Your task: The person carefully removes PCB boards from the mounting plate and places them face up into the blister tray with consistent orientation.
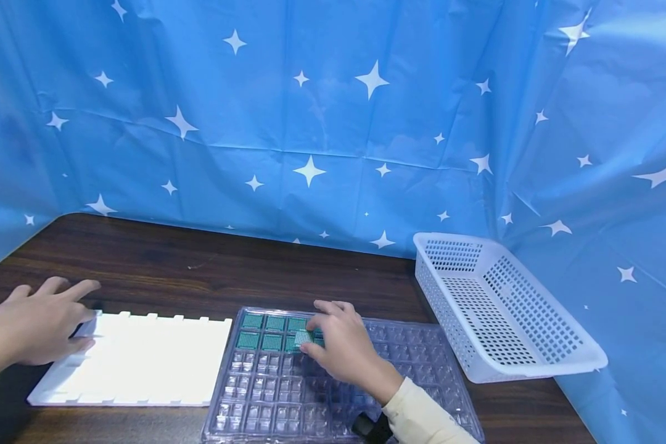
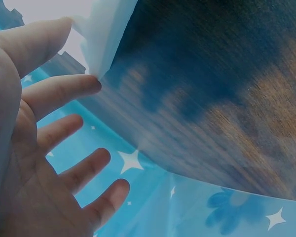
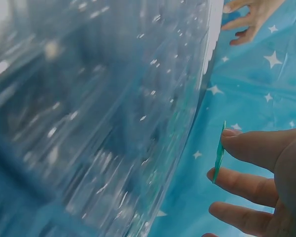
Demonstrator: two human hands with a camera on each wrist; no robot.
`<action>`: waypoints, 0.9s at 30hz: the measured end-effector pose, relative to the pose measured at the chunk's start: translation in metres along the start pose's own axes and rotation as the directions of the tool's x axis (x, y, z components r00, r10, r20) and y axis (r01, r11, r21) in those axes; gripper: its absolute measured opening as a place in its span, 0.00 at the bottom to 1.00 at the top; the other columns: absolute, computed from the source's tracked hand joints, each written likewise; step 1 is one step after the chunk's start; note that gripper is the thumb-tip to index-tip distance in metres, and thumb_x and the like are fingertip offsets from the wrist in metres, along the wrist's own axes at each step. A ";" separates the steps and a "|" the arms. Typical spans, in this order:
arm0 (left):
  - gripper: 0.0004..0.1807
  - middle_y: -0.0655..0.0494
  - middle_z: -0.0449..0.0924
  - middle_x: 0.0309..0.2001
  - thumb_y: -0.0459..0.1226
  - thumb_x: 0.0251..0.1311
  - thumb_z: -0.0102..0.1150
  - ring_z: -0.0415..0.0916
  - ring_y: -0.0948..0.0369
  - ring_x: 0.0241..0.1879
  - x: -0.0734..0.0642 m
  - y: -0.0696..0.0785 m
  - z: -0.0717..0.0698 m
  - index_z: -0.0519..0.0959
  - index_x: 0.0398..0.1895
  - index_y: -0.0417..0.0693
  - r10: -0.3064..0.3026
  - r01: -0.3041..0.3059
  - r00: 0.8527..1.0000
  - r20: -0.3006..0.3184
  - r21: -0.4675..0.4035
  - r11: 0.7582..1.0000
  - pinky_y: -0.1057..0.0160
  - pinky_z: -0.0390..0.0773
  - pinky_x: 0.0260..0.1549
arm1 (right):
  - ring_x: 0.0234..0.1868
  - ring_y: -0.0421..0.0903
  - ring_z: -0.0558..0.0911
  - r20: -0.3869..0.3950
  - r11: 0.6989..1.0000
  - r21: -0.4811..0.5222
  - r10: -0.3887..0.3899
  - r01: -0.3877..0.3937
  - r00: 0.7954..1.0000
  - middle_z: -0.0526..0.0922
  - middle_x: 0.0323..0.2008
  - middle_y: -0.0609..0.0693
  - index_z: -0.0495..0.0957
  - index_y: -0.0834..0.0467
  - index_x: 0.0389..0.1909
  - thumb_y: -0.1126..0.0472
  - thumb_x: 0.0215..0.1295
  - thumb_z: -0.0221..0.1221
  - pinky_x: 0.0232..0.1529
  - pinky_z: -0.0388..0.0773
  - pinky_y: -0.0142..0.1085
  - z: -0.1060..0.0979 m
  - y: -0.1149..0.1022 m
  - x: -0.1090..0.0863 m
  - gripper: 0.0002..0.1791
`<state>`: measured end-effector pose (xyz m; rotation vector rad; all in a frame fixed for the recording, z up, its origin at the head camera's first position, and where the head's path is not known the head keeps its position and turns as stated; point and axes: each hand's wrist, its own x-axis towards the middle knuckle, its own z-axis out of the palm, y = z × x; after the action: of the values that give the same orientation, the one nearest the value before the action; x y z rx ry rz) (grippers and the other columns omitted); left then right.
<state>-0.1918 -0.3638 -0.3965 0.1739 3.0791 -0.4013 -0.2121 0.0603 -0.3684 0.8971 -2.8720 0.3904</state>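
My right hand [image 1: 341, 342] pinches a small green circuit board [image 3: 219, 155] by its edges, between thumb and index finger. Below that hand lies a clear plastic tray [image 1: 266, 425] divided into small square pockets. Several green boards [image 1: 248, 340] sit in its upper left pockets; the hand hides part of these rows. At the left, my left hand [image 1: 41, 320] rests at the side of a bright white panel [image 1: 155, 357] with notched edges. In the left wrist view its thumb and index fingertips [image 2: 91, 84] are at the panel's corner, the other fingers spread loosely.
A white perforated basket [image 1: 533, 364] stands to the right, close beside the tray. All this is on a dark wooden table [image 1: 200, 265]. Behind the table hangs a blue curtain [image 1: 333, 123] with white stars. A dark wrist strap [image 1: 372, 427] overlaps the tray's lower part.
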 end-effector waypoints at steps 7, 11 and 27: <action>0.24 0.28 0.67 0.59 0.53 0.44 0.74 0.63 0.27 0.53 -0.001 -0.001 0.002 0.87 0.38 0.44 -0.003 0.003 1.000 -0.011 -0.004 1.000 0.22 0.65 0.47 | 0.66 0.60 0.71 -0.006 1.000 0.005 0.026 -0.026 1.000 0.74 0.66 0.55 0.85 0.53 0.44 0.50 0.62 0.66 0.65 0.68 0.59 0.001 0.014 -0.003 0.14; 0.24 0.28 0.67 0.60 0.53 0.45 0.73 0.63 0.27 0.53 -0.001 -0.001 0.002 0.87 0.39 0.44 -0.006 0.006 1.000 -0.007 -0.005 1.000 0.22 0.65 0.47 | 0.65 0.61 0.72 -0.008 1.000 -0.004 0.023 -0.023 1.000 0.74 0.65 0.57 0.85 0.55 0.44 0.52 0.61 0.67 0.64 0.69 0.59 0.000 0.022 -0.004 0.14; 0.24 0.29 0.67 0.60 0.53 0.45 0.73 0.63 0.28 0.53 -0.001 0.002 -0.002 0.86 0.38 0.43 -0.006 0.006 1.000 -0.007 0.004 1.000 0.23 0.65 0.48 | 0.65 0.62 0.71 0.050 0.997 -0.021 0.070 -0.069 0.996 0.76 0.63 0.59 0.86 0.56 0.42 0.53 0.61 0.67 0.65 0.66 0.60 0.000 0.044 -0.007 0.13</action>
<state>-0.1908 -0.3614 -0.3947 0.1665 3.0863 -0.4077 -0.2317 0.0995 -0.3789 0.8169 -2.9549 0.3505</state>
